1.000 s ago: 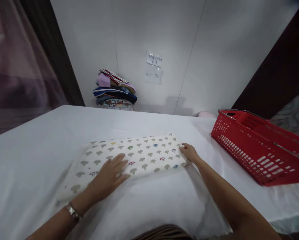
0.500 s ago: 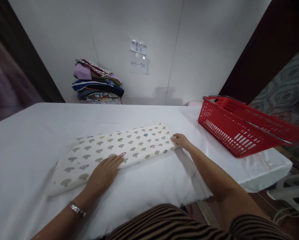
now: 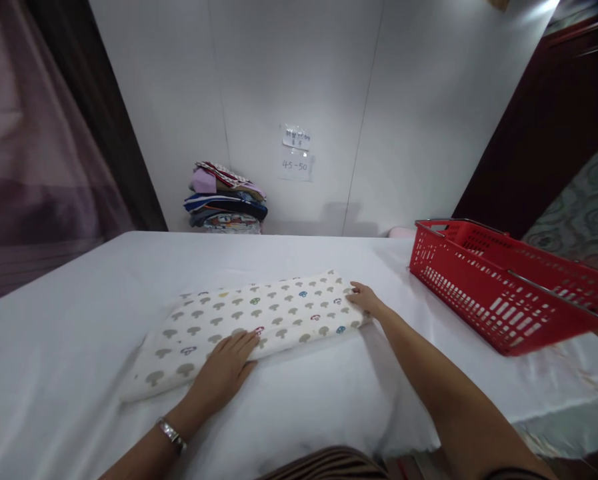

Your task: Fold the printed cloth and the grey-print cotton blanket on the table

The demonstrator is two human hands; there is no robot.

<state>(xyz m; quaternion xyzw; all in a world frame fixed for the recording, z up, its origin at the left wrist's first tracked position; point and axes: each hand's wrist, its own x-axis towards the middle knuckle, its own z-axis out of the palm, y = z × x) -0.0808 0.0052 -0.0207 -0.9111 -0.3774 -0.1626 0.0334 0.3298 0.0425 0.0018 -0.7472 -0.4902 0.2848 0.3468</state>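
A folded white cloth [image 3: 273, 308] printed with grey and a few coloured mushrooms lies as a long strip across the white-covered table. My left hand [image 3: 229, 363] rests flat on its near edge, around the middle, with fingers stretched out and the thumb apart. At the cloth's right end is my right hand [image 3: 365, 300], its fingers reaching over the top of that end and slightly apart. Neither hand grips the fabric. A metal watch or bracelet [image 3: 171, 435] circles my left wrist.
To the right stands a red plastic basket [image 3: 483, 293] with metal handles. A stack of folded fabrics [image 3: 226, 203] sits at the back left against the wall. Paper signs [image 3: 297, 153] are taped to the wall. The white tablecloth [image 3: 219, 257] reaches the near edge.
The view has tilted up, so everything appears lower and a little to the right. My left thumb now shows apart from the fingers. Both hands stay at the same places on the cloth.
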